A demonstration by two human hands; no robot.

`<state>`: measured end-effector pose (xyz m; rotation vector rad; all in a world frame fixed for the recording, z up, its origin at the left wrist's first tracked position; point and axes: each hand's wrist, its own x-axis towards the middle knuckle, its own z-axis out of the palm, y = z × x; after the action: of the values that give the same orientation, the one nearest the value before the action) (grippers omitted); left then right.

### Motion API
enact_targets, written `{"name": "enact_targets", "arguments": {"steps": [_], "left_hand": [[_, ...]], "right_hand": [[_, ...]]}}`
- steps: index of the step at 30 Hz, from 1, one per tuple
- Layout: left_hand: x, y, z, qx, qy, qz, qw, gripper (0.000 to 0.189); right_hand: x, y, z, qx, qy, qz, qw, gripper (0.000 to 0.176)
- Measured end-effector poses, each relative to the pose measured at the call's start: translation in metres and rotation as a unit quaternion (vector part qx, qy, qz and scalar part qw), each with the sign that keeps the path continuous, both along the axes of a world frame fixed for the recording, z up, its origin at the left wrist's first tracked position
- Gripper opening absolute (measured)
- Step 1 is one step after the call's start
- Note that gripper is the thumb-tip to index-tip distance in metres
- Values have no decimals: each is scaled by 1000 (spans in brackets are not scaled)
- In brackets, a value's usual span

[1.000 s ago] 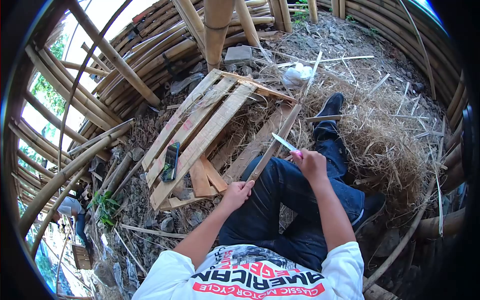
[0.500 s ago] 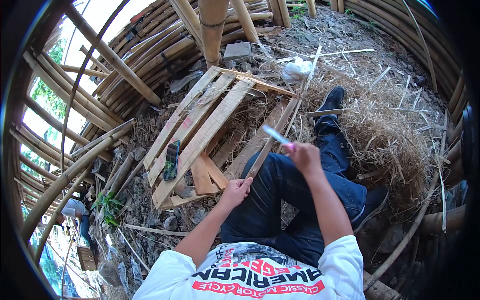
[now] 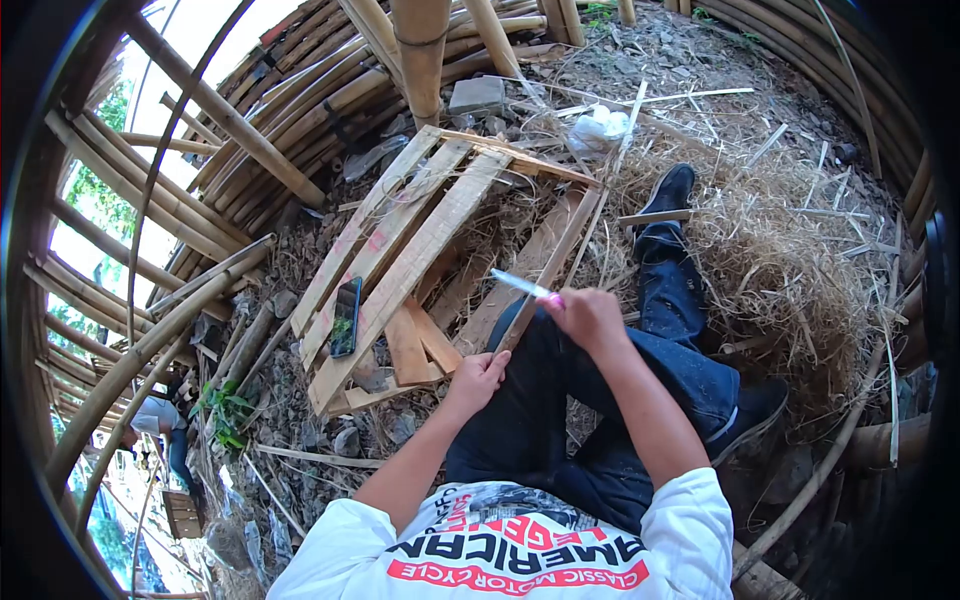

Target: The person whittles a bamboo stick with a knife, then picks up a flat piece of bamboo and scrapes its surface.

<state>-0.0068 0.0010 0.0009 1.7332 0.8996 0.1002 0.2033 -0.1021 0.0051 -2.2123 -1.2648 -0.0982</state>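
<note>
Under work: a long narrow brown wooden strip (image 3: 554, 262), slanting along the open right side of a pale slatted wooden crate (image 3: 440, 238), far end by the crate's far right corner, near end by its near right corner. Contact between strip and crate: cannot tell.

Left hand (image 3: 478, 382): just off the crate's near right corner, grip clenched on the near end of the strip. Right hand (image 3: 588, 318): right of the crate, grip closed round the pink handle of a straight pale-bladed knife (image 3: 520, 284). Blade crossing over the strip, tip toward the crate. Edge touching wood or not: cannot tell.

On the crate's slats, toward the near left: a black glass-faced smartphone (image 3: 345, 318), lying flat. Inside the crate's near end: two short orange-brown boards (image 3: 404, 345). Right of the crate: dark blue jeans (image 3: 585, 380), one knee close by the strip. Farther right: a broad heap of straw-coloured shavings (image 3: 770, 270).

Beyond the crate's far right corner: a crumpled white plastic bag (image 3: 600, 130). Beyond its far end: a grey rectangular block (image 3: 477, 97) and a thick tan bamboo post (image 3: 422, 50). Left of the crate: a green leafy plant (image 3: 225, 410); farther left, another person (image 3: 155, 415) in a pale top.
</note>
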Motion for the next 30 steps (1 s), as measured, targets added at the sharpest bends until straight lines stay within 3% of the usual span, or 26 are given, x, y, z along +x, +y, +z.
{"name": "enact_targets", "arguments": {"steps": [6, 10, 14, 16, 21, 30], "left_hand": [[7, -2, 6, 34, 2, -19, 999, 49], [0, -3, 9, 61, 0, -18, 998, 49], [1, -6, 6, 93, 7, -22, 995, 49], [2, -13, 4, 168, -26, -13, 985, 46], [2, -24, 16, 243, -12, -20, 970, 41], [8, -21, 17, 233, 6, -33, 972, 39]], "right_hand": [[17, -9, 4, -19, 5, 1, 1000, 54], [46, -27, 3, -45, 11, -125, 991, 55], [41, -41, 23, -16, 12, -91, 996, 53], [21, -32, 29, -4, 20, -67, 998, 51], [-17, -12, 20, 0, 37, 51, 998, 50], [65, -37, 7, -38, 45, -138, 989, 54]]}}
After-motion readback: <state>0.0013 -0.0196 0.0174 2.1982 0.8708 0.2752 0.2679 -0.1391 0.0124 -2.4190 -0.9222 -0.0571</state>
